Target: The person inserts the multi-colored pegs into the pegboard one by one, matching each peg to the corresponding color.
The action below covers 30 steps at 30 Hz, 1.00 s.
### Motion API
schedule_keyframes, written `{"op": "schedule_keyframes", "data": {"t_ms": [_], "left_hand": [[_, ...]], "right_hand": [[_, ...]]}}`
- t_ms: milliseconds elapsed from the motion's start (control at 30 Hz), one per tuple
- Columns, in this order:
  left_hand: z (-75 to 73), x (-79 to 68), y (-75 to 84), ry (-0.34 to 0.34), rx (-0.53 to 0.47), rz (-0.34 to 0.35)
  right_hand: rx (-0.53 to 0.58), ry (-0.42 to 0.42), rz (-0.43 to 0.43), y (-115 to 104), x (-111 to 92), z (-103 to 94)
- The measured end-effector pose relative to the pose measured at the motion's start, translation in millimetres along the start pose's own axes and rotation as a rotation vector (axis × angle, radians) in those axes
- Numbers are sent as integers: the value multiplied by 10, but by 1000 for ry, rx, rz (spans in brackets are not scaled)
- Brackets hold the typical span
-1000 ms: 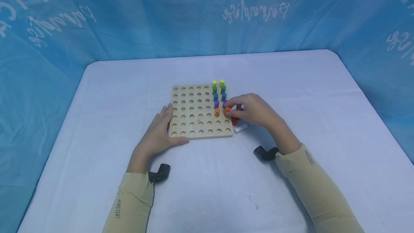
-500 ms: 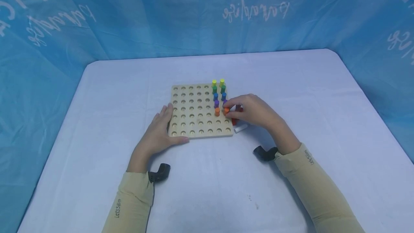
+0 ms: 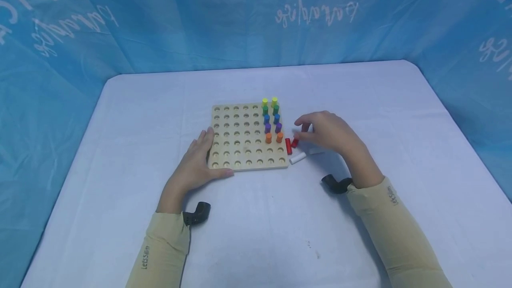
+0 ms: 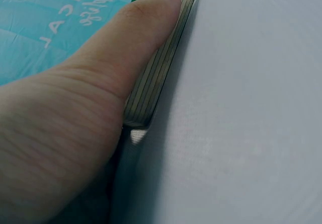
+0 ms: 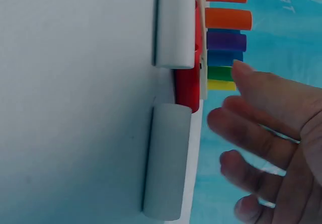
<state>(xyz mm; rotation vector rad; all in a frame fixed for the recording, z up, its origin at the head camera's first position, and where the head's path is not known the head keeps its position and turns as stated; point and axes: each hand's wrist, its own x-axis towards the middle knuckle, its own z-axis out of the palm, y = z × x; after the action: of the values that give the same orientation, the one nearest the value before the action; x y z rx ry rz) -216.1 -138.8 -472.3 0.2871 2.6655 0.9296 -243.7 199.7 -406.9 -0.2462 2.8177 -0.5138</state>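
A pale wooden pegboard (image 3: 242, 139) with rows of holes lies on the white table. Two columns of pegs stand along its right side, in pairs from back to front: yellow, green, blue, purple (image 3: 278, 128) and orange (image 3: 280, 137). My left hand (image 3: 194, 161) rests at the board's near left corner, fingers along the left edge and thumb on the front edge (image 4: 163, 65). My right hand (image 3: 326, 130) hovers right of the board, fingers loosely bent and holding nothing. Below its fingertips lie a red peg (image 3: 295, 142) and, beside the board, another red peg (image 3: 288, 146).
Two white pegs lie on the table right of the board, one (image 3: 298, 158) near its front right corner and the other (image 3: 316, 150) partly under my right hand. A blue printed curtain (image 3: 256, 26) surrounds the table (image 3: 256, 234) at the back and sides.
My right hand has let go of the orange peg, now upright in its hole beside the other orange one, and has moved right. The left hand has stayed put.
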Motion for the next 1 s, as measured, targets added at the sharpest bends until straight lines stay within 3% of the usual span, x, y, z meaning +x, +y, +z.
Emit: {"op": "schedule_keyframes", "data": {"t_ms": [300, 667, 1000], "left_hand": [[-12, -1, 4, 2, 7, -5], [-14, 2, 17, -2, 1, -5], [-7, -1, 13, -5, 2, -14]], "right_hand": [[-38, -67, 103, -30, 26, 70], [-29, -66, 22, -24, 32, 138], [48, -48, -30, 10, 53, 138]]}}
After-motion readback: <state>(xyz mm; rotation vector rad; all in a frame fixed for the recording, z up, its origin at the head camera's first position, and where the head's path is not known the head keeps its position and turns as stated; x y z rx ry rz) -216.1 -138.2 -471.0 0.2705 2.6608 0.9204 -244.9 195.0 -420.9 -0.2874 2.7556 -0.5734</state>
